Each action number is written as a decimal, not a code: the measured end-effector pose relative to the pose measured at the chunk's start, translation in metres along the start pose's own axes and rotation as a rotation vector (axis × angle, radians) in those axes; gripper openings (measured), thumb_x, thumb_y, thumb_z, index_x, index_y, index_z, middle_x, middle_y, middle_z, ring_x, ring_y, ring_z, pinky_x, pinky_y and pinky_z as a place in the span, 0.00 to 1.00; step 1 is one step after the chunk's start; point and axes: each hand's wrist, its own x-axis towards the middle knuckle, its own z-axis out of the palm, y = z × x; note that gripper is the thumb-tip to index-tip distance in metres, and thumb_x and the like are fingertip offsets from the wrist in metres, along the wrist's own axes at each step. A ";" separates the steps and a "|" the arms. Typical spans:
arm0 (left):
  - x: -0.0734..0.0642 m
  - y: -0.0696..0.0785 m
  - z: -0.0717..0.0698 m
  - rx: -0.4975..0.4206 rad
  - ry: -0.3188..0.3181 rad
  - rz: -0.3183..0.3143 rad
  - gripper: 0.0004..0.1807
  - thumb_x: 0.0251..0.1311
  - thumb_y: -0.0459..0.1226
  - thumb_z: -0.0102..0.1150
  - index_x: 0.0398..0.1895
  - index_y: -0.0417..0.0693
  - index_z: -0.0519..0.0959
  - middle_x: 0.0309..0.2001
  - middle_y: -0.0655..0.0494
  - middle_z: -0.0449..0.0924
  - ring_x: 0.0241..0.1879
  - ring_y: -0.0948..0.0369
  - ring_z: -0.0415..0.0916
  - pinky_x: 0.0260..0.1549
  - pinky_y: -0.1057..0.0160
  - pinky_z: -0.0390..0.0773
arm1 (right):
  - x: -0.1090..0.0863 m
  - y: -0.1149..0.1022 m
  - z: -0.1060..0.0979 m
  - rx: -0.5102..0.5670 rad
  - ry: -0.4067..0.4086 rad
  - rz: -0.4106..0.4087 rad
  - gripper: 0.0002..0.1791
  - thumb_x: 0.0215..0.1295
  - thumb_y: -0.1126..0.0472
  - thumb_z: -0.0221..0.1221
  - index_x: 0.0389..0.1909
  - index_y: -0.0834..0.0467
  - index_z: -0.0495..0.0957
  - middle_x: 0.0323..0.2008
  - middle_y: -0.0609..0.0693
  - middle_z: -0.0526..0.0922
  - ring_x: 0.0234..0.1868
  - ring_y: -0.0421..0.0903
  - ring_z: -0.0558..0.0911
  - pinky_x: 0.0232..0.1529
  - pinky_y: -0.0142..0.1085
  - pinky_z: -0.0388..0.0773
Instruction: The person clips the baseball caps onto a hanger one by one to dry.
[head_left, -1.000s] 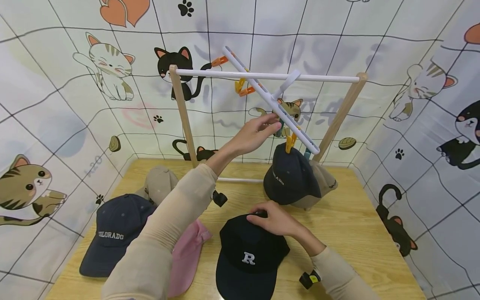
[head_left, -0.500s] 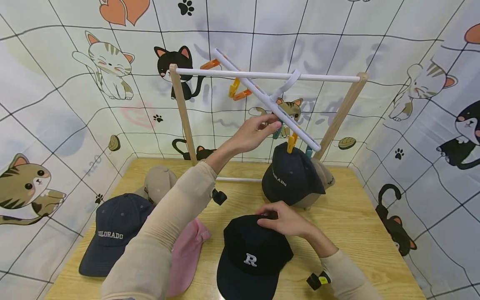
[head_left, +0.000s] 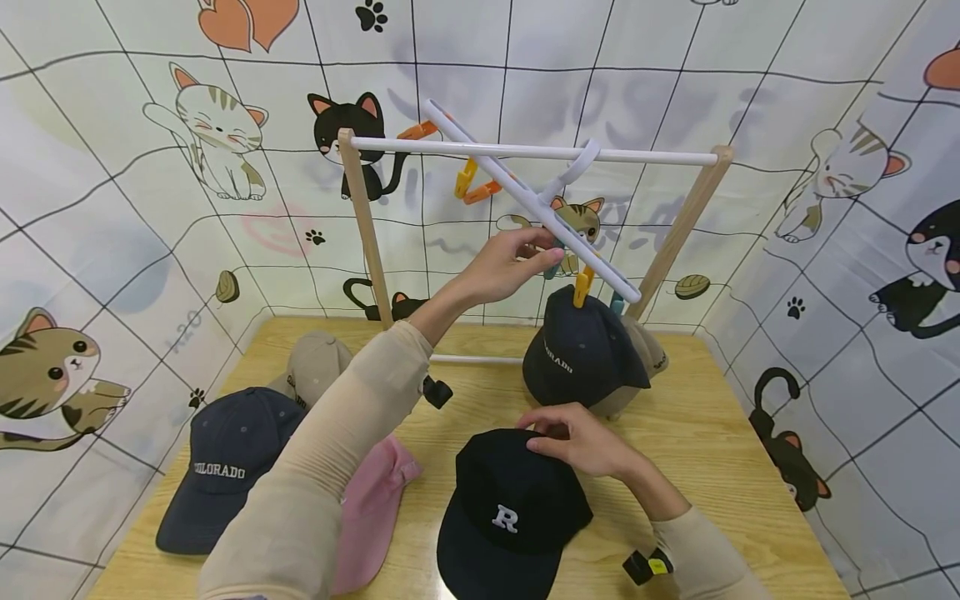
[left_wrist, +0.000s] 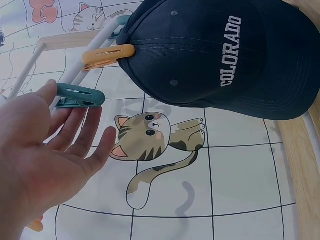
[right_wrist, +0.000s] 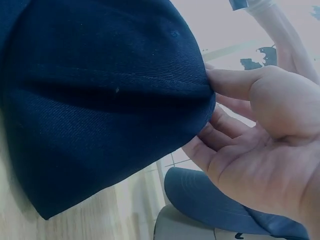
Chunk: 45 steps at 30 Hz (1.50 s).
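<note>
My left hand (head_left: 510, 267) is raised to the tilted white clip hanger (head_left: 536, 204) and pinches a teal clothespin (left_wrist: 80, 95) between thumb and fingers, as the left wrist view shows. Lower down, my right hand (head_left: 581, 442) grips the crown of a black cap (head_left: 517, 492) with a white R, its brim toward me; the thumb lies on the near side and the fingers behind. To the right of the left hand, a navy COLORADO cap (head_left: 577, 350) hangs by a yellow clothespin (head_left: 582, 287). Partly behind it is a beige cap (head_left: 654, 346).
At the left of the wooden table (head_left: 705, 467) lie another navy COLORADO cap (head_left: 232, 467), a beige cap (head_left: 318, 367) and a pink cap (head_left: 378, 500), partly behind my left arm. A rack with a white bar (head_left: 420, 147) carries the hanger. Orange clothespins (head_left: 482, 192) hang at its left end.
The black cap and my right hand have shifted a little to the right. The hanger's upper end has swung slightly left, and the hanging caps moved a bit with it. My left hand stays put.
</note>
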 end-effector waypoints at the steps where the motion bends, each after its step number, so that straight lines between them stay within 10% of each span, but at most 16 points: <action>1: 0.000 0.001 0.000 0.001 0.002 0.000 0.20 0.86 0.46 0.62 0.69 0.45 0.84 0.65 0.47 0.87 0.64 0.53 0.89 0.63 0.53 0.87 | -0.001 -0.001 0.000 -0.010 0.008 0.012 0.14 0.80 0.63 0.69 0.61 0.61 0.89 0.41 0.54 0.90 0.39 0.35 0.84 0.44 0.29 0.83; 11: -0.001 0.002 0.001 -0.008 0.015 -0.010 0.20 0.85 0.46 0.63 0.69 0.45 0.85 0.63 0.48 0.88 0.58 0.54 0.90 0.57 0.57 0.86 | -0.010 -0.018 -0.005 0.015 0.042 0.136 0.07 0.73 0.61 0.76 0.39 0.59 0.89 0.33 0.49 0.89 0.31 0.35 0.82 0.34 0.29 0.80; 45: -0.005 0.004 0.014 -0.011 0.087 0.064 0.16 0.84 0.44 0.64 0.61 0.43 0.89 0.54 0.47 0.92 0.45 0.58 0.92 0.44 0.65 0.82 | 0.004 -0.061 -0.029 -0.166 0.456 -0.126 0.04 0.76 0.68 0.71 0.45 0.56 0.89 0.37 0.48 0.92 0.35 0.34 0.83 0.40 0.31 0.83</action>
